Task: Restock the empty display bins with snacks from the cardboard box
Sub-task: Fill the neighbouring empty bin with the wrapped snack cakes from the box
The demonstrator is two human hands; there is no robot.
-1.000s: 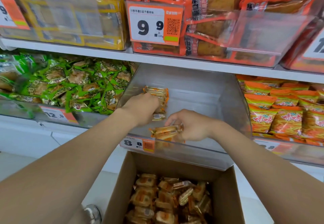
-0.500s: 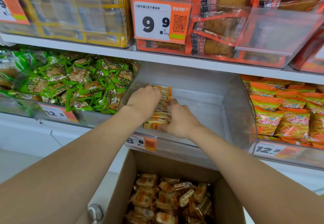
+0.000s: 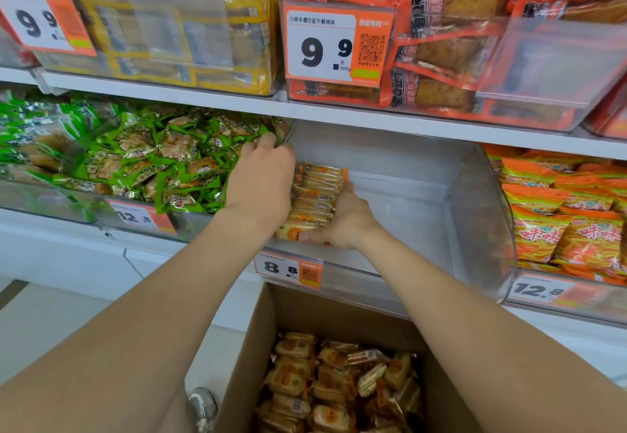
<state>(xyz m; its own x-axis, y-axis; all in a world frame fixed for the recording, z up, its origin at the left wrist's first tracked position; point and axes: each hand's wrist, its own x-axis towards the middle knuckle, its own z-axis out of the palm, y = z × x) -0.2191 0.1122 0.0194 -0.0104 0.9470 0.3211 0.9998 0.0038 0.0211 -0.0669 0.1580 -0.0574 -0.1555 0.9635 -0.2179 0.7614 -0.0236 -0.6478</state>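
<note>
Left hand (image 3: 261, 183) and right hand (image 3: 344, 224) cupped round a row of snack packs (image 3: 317, 195) between them in the clear display bin (image 3: 441, 168), cardboard box (image 3: 322, 307) below; light, slick, likely crushable wrappers, best squeezed gently at the row's ends.

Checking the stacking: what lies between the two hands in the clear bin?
Head view: a row of orange-wrapped snack packs, held between left hand and right hand in the clear bin.

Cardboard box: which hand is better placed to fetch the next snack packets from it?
Probably the right. The right hand sits at the row's front end, near the front lip of the clear bin, above the cardboard box. The left hand reaches deeper, steadying the snack packets.
</note>
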